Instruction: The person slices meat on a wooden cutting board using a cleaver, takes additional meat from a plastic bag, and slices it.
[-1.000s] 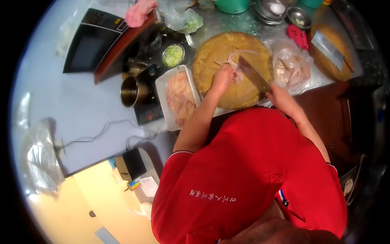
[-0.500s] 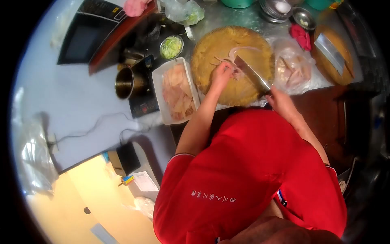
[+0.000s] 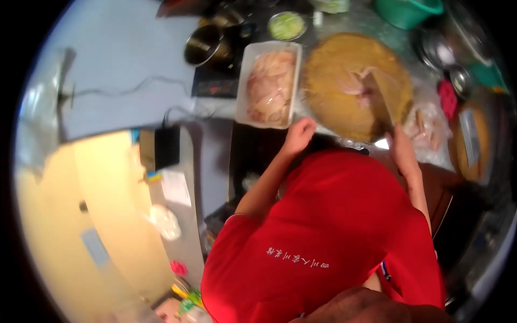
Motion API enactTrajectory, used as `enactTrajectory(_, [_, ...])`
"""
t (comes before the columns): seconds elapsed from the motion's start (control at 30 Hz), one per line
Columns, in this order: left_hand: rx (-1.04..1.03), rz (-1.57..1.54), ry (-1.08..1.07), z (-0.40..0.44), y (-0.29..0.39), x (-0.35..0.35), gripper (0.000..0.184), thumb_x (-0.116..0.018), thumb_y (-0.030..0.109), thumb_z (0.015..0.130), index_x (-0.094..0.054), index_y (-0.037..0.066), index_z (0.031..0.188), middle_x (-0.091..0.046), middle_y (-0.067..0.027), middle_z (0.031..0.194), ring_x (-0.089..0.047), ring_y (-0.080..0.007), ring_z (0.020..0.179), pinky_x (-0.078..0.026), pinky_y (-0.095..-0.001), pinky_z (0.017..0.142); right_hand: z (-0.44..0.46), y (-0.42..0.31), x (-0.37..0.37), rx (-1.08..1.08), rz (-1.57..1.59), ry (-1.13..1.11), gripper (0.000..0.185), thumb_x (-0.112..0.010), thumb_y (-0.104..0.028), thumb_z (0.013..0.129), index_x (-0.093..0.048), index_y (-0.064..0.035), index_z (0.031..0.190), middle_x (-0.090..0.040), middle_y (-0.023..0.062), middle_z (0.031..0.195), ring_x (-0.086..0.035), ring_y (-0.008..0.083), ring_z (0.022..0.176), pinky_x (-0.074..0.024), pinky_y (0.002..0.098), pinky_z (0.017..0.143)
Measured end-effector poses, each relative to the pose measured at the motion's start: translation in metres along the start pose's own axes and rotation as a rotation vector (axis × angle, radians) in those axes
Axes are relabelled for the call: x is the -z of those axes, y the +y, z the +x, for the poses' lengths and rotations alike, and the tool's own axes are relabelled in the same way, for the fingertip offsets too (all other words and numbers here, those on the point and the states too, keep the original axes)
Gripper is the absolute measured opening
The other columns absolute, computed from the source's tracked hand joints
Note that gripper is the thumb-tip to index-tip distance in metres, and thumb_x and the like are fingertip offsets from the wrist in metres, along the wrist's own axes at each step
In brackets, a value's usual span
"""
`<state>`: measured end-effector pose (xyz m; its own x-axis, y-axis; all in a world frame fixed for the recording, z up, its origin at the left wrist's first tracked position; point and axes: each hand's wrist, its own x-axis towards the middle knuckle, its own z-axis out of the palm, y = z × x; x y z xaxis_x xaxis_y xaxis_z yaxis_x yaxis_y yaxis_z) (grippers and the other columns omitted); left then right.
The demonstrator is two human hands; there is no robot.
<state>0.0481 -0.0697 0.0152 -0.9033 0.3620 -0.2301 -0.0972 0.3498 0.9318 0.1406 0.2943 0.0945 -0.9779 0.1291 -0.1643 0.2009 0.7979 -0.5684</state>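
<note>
My right hand (image 3: 403, 148) grips the handle of a cleaver (image 3: 385, 99), whose broad blade rests over the right part of a round wooden chopping board (image 3: 334, 116). Thin pale strips of raw meat (image 3: 353, 83) lie near the middle of the board, to the left of the blade. Off the board's lower left edge, my left hand (image 3: 301, 135) has its fingers curled in, and I see nothing in them. Just above that hand stands a white plastic tub (image 3: 242, 89) full of raw sliced meat (image 3: 272, 81).
A bowl of shredded greens (image 3: 287, 26) stands behind the tub, and a metal pot (image 3: 204, 46) is to its left. Right of the board are a plastic bag of raw meat (image 3: 428, 126), a pink cloth (image 3: 447, 98) and a second cleaver (image 3: 469, 137) on another board. A green basin (image 3: 409, 12) stands behind.
My left hand has left the meat strips and drawn back to the board's lower left edge. The cleaver stays in my right hand over the board. The whole view has swung and shifted.
</note>
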Motion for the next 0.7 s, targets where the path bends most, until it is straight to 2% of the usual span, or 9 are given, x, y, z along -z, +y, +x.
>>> enactTrajectory(0.07, [-0.072,0.241,0.2,-0.056,-0.056,0.018,0.009,-0.06,0.007,0.093,-0.067,0.004,0.098,-0.067,-0.012,0.091,-0.068,-0.0251,0.089,-0.055,-0.0365,0.081,0.002,-0.002,0.004,0.008,-0.002,-0.059,0.031,-0.064,-0.013,0.104,-0.05,0.0062,0.125,-0.068,0.0349,0.097,-0.064,0.0549,0.092,-0.0512,0.0552,0.077])
enactTrajectory(0.13, [0.154,0.341,0.292,-0.12,-0.089,0.042,0.009,-0.063,0.009,0.091,-0.068,0.005,0.098,-0.069,-0.0189,0.096,-0.07,-0.0383,0.096,-0.055,-0.0442,0.087,0.003,-0.004,0.004,0.003,0.025,-0.045,0.031,-0.064,-0.013,0.104,-0.051,0.007,0.124,-0.068,0.0344,0.095,-0.065,0.0542,0.091,-0.0517,0.0538,0.077])
enactTrajectory(0.27, [0.52,0.422,0.559,-0.229,-0.166,0.09,0.015,-0.063,0.011,0.09,-0.069,0.005,0.103,-0.071,-0.0207,0.103,-0.069,-0.0416,0.1,-0.055,-0.0476,0.088,0.009,-0.01,0.009,-0.069,-0.013,-0.116,0.033,-0.063,-0.015,0.106,-0.054,0.0092,0.126,-0.07,0.0348,0.102,-0.067,0.0515,0.093,-0.052,0.0517,0.08])
enactTrajectory(0.33, [0.519,0.618,0.708,-0.283,-0.226,0.11,0.019,-0.065,0.013,0.09,-0.069,0.007,0.108,-0.072,-0.0209,0.104,-0.07,-0.0412,0.101,-0.055,-0.0488,0.089,0.011,-0.019,0.011,-0.087,-0.056,-0.155,0.037,-0.06,-0.018,0.108,-0.053,0.0107,0.131,-0.07,0.035,0.107,-0.067,0.0491,0.098,-0.052,0.0486,0.085])
enactTrajectory(0.4, [0.916,0.832,0.644,-0.307,-0.231,0.114,0.031,-0.065,0.012,0.091,-0.072,0.013,0.122,-0.07,-0.0212,0.122,-0.064,-0.0453,0.116,-0.053,-0.0499,0.099,0.01,-0.007,0.007,-0.007,0.096,-0.113,0.038,-0.061,-0.018,0.108,-0.054,0.011,0.132,-0.07,0.035,0.108,-0.067,0.0494,0.098,-0.052,0.0489,0.086])
enactTrajectory(0.43, [1.012,0.857,0.367,-0.307,-0.227,0.124,0.039,-0.067,0.012,0.09,-0.069,0.014,0.129,-0.069,-0.0212,0.124,-0.061,-0.0473,0.12,-0.052,-0.0521,0.101,0.01,0.004,0.0,0.03,0.01,-0.105,0.038,-0.062,-0.019,0.107,-0.054,0.0106,0.131,-0.07,0.0351,0.108,-0.067,0.0496,0.098,-0.0519,0.0495,0.085])
enactTrajectory(0.53, [0.516,0.853,0.49,-0.261,-0.218,0.106,0.035,-0.07,0.014,0.09,-0.071,0.011,0.124,-0.071,-0.0195,0.118,-0.065,-0.0444,0.116,-0.053,-0.0508,0.1,0.008,0.008,0.001,0.085,0.019,-0.078,0.03,-0.067,-0.018,0.104,-0.056,0.0059,0.12,-0.069,0.0358,0.101,-0.066,0.0529,0.094,-0.052,0.052,0.079])
enactTrajectory(0.57, [0.511,0.641,0.478,-0.218,-0.176,0.095,0.027,-0.069,0.011,0.092,-0.072,0.008,0.118,-0.071,-0.0184,0.109,-0.068,-0.0414,0.109,-0.055,-0.0479,0.095,0.006,0.006,0.001,0.074,0.059,-0.072,0.028,-0.069,-0.016,0.102,-0.055,0.0043,0.116,-0.069,0.0345,0.095,-0.067,0.0531,0.089,-0.0523,0.0512,0.074])
enactTrajectory(0.7, [-0.137,0.391,0.391,-0.072,-0.014,0.015,0.02,-0.06,0.004,0.095,-0.071,0.005,0.112,-0.069,-0.0224,0.103,-0.067,-0.0429,0.098,-0.055,-0.0492,0.089,-0.006,0.002,0.002,-0.088,0.128,-0.043,0.028,-0.071,-0.017,0.102,-0.054,0.0007,0.114,-0.067,0.0321,0.088,-0.066,0.0502,0.08,-0.0526,0.051,0.071])
